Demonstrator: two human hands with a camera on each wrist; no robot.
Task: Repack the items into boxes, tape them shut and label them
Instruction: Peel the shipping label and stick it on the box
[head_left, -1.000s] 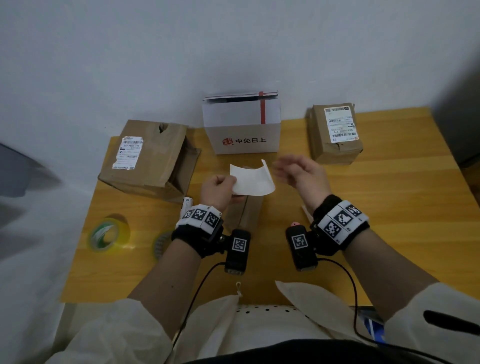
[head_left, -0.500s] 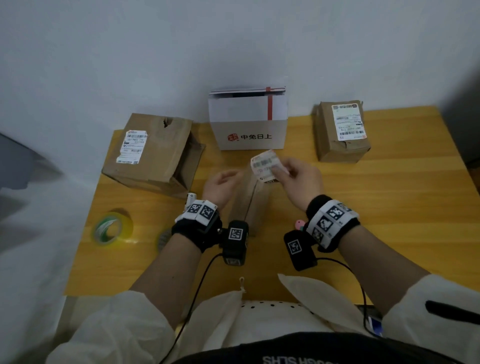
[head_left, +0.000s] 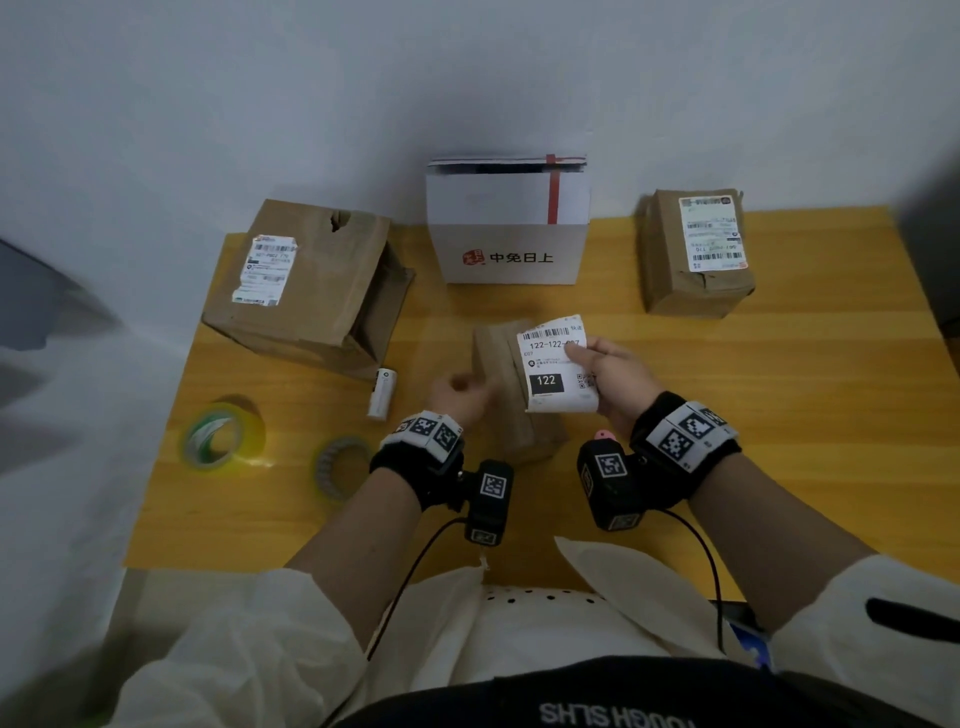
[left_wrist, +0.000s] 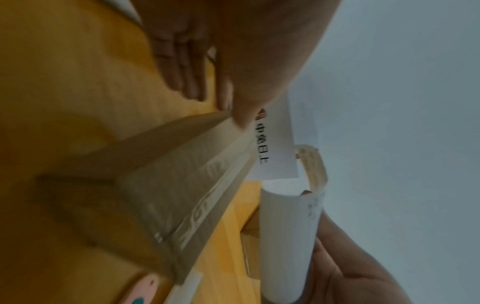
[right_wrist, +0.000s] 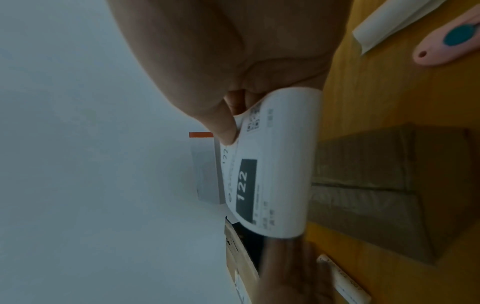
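Label (head_left: 556, 364): printed side up, pinched by the right hand (head_left: 615, 382) just above the small taped box (head_left: 511, 395), ready for sticking.
Left hand (head_left: 460, 397): blurred, apparently loosely curled, empty, beside the box.
Box: mid-desk (head_left: 779, 415).

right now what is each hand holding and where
The right hand pinches the shipping label by its right edge; the left hand holds nothing.

four boxes (head_left: 506, 384), two tape rolls (head_left: 215, 436), one loose label (head_left: 556, 364), two hands (head_left: 618, 379)
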